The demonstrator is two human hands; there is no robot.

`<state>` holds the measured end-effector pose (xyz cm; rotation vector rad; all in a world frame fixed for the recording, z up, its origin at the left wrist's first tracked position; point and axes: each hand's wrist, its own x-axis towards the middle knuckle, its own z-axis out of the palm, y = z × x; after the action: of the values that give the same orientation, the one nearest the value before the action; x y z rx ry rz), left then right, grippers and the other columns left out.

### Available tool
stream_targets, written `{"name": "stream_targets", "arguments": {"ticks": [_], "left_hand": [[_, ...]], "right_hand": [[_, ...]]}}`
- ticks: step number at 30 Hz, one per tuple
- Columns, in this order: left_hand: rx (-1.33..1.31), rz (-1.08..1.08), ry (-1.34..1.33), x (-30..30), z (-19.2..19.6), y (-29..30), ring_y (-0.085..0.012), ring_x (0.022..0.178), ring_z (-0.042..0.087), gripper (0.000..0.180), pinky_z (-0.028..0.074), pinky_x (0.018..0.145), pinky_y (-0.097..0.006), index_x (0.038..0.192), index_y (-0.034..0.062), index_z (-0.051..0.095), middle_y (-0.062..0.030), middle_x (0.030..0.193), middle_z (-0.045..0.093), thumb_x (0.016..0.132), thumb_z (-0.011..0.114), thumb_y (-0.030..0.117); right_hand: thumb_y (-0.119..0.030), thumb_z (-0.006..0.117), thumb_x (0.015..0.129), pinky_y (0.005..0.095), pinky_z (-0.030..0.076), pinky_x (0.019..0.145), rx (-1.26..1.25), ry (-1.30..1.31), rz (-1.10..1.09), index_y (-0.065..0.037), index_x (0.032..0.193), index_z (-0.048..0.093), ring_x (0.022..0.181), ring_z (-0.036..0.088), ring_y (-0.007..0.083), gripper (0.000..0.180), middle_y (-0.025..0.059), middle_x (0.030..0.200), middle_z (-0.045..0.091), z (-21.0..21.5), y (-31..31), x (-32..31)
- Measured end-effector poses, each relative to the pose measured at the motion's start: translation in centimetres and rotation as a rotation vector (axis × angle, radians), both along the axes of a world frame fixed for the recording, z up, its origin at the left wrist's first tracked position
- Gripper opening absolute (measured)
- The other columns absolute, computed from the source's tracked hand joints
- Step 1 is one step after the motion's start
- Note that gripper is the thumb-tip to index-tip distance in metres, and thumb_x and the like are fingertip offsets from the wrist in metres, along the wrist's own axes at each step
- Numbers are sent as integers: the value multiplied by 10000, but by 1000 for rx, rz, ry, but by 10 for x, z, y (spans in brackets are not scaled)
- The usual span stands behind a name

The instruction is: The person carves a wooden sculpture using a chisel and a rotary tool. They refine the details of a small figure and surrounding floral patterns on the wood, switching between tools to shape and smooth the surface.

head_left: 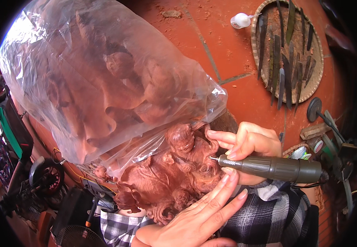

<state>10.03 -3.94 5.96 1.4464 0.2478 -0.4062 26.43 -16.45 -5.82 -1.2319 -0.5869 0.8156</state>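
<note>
Your right hand (pixel 250 144) sits at about four o'clock from the middle of the view, fingers curled tight around a dark olive rotary tool (pixel 273 168), a smooth cylinder that tapers to a thin metal bit. That bit touches the reddish wood carving (pixel 174 173), which lies low in the centre, its surface cut into tight curls, swirls and wavy ridges with a dusty matte finish. Your left hand (pixel 195 218) comes up from six o'clock, fingers stretched out flat and gripping nothing; the fingertips (pixel 228 178) rest on the carving just under the tool's nose. A clear, crinkled plastic bag (pixel 104 78) covers the upper part of the carving toward ten o'clock. At one o'clock a round woven tray (pixel 257 61) holds many long, slim chisels (pixel 287 78), lying on the red tiled floor (pixel 228 49). A small white bottle (pixel 240 20) lies at twelve o'clock.
</note>
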Motion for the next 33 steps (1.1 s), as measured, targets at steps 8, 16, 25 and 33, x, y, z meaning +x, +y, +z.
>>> {"name": "stream_targets", "arguments": {"ticks": [8, 16, 25, 33], "left_hand": [[-26, -1, -49, -6, -20, -13, -480, 1559, 115, 835, 178, 1256, -530, 1590, -42, 274, -338, 1660, 124, 980, 676, 363], [-79, -61, 45, 22, -3, 3, -488, 1555, 114, 866, 189, 1261, -512, 1585, -70, 246, -366, 1651, 77, 966, 698, 331], [-51, -60, 45, 32, 1, 6, -488, 1555, 118, 868, 193, 1260, -516, 1585, -65, 250, -369, 1648, 86, 957, 707, 320], [-68, -53, 72, 25, 0, 2, -488, 1554, 127, 868, 196, 1259, -515, 1588, -59, 249, -370, 1646, 96, 960, 703, 332]], "right_hand": [[5, 877, 750, 555, 634, 876, -2, 1, -25, -15, 772, 622, 686, 695, 174, 257, 78, 707, 565, 2, 2, -1], [-40, 878, 782, 577, 621, 882, -43, 76, -7, -11, 813, 582, 877, 751, 375, 300, 91, 783, 536, 1, -3, -1], [38, 861, 770, 572, 627, 877, -92, 163, -70, -16, 797, 555, 932, 742, 429, 312, 85, 795, 524, 7, -4, -3], [50, 874, 746, 561, 632, 872, -70, 59, -34, -17, 787, 557, 896, 754, 376, 326, 79, 768, 523, 1, -2, -3]]}}
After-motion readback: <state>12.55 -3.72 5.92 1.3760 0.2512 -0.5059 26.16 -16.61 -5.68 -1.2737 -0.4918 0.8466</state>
